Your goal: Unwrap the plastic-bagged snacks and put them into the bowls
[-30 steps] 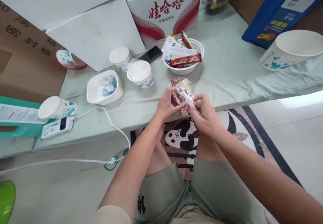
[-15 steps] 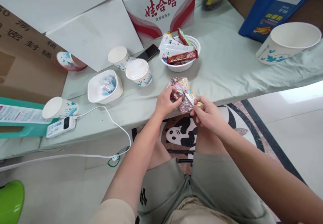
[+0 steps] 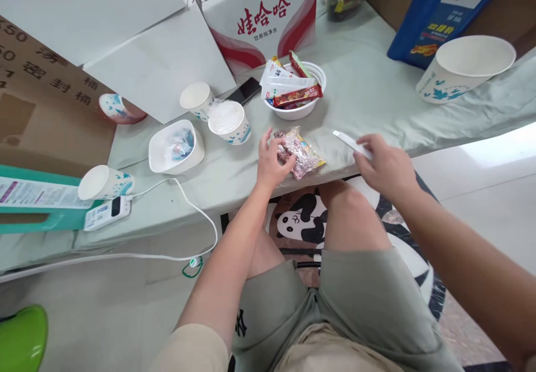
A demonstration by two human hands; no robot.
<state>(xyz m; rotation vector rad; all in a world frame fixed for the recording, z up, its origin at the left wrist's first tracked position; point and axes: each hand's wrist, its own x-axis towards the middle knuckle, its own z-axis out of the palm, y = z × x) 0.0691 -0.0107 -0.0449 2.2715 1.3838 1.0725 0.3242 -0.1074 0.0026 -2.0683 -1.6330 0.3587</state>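
Nearest, grey-green shorts [image 3: 364, 299] cover the person's lap, and past the knees, lower than the white bowl [image 3: 293, 113], a panda picture [image 3: 293, 224] shows beneath the edge of the cloth-covered table [image 3: 364, 84]. The right hand [image 3: 387, 165] is in the air in front of the bowl and off to its right; its thumb and curled forefinger pinch one end of a slim white tool [image 3: 347, 141], whose other end points back toward the bowl. The remaining fingers fold in behind, partly hidden. The left hand [image 3: 271, 162] is in front of the bowl and slightly to its left, thumb and fingers parted in a loose curve, their tips touching the left part of a clear-wrapped packet [image 3: 304, 160]; whether they grip it or merely rest on it, I cannot tell. That packet lies on the table just in front of the bowl, crinkled, with dark red and yellow contents. The bowl itself is heaped with wrapped snacks [image 3: 293, 90]. To its left are a paper cup [image 3: 237, 133] topped with clear film and, farther out, an oblong white tub [image 3: 158, 158]; a dark phone [image 3: 246, 90] lies just beside it. Behind the bowl rises a red-lettered carton [image 3: 268, 42].
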